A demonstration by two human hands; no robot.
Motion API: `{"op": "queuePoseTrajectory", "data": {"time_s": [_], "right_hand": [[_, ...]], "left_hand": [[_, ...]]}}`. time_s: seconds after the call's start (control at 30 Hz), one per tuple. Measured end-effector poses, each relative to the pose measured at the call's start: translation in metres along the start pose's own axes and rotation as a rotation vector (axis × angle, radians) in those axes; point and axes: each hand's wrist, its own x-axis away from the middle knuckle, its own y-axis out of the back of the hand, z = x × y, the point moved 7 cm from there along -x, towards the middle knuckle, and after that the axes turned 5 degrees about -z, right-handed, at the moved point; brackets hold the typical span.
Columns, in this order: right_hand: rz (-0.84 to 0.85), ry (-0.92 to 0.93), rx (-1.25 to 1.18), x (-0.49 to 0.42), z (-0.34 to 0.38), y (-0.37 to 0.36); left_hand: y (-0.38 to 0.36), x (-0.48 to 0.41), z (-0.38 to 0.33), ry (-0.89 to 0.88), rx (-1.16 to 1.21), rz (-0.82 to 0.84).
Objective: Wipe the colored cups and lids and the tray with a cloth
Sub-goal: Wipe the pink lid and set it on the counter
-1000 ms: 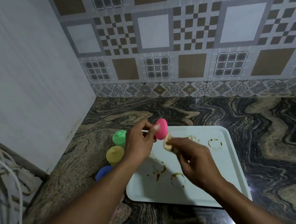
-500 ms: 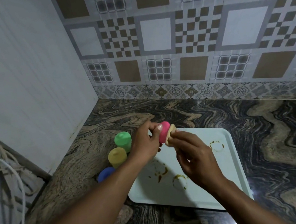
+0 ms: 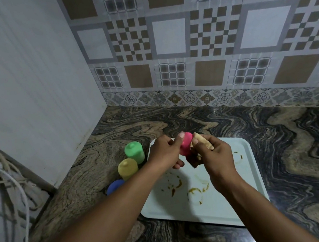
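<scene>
Marbled countertop (image 3: 285,153) is cut off at the right and bottom edges. White tray (image 3: 230,203) lies on it, brown ring stains visible, far-left corner hidden by hands. Green cup (image 3: 134,153), yellow cup (image 3: 128,168) stand just left of tray; blue cup (image 3: 115,187) half hidden by forearm. Pink cup (image 3: 186,144) is clamped in left hand (image 3: 165,154) above tray. Beige cloth (image 3: 202,141) is gripped by right hand (image 3: 215,157), pressed to the cup; mostly hidden.

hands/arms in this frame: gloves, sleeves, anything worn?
Both bare. Left hand and right hand wear no gloves, and no rings, watch or bands show. Both forearms are uncovered to the frame's bottom edge, no sleeve in view. No markings visible.
</scene>
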Motion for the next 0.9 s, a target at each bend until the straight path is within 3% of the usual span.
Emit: {"op": "queuePoseTrajectory", "data": {"time_s": [0.2, 0.37, 0.43, 0.57, 0.7, 0.8, 0.87, 0.9], "right_hand": [[-0.008, -0.285, -0.145, -0.02, -0.006, 0.01], [0.009, -0.349, -0.166, -0.026, -0.013, 0.009], [-0.039, -0.191, -0.092, -0.027, -0.01, 0.009], [-0.111, 0.356, 0.305, -0.008, 0.011, 0.005], [-0.084, 0.758, 0.569, 0.024, 0.022, -0.013], [0.093, 0.853, 0.617, 0.038, 0.017, -0.028], [0.195, 0.777, 0.563, 0.036, 0.012, -0.027], [0.157, 0.714, 0.526, 0.031, 0.012, -0.023]], "left_hand": [[0.005, 0.006, -0.02, -0.358, -0.014, 0.185], [0.012, 0.004, -0.024, -0.38, -0.007, 0.094], [0.014, 0.004, -0.025, -0.426, -0.051, 0.026], [0.017, 0.009, -0.029, -0.483, -0.106, -0.141], [0.028, 0.008, -0.027, -0.483, -0.156, -0.271], [0.045, 0.003, -0.013, -0.403, -0.182, -0.332], [0.056, 0.001, -0.001, -0.349, -0.177, -0.335], [0.062, 0.002, 0.003, -0.343, -0.176, -0.339]]}}
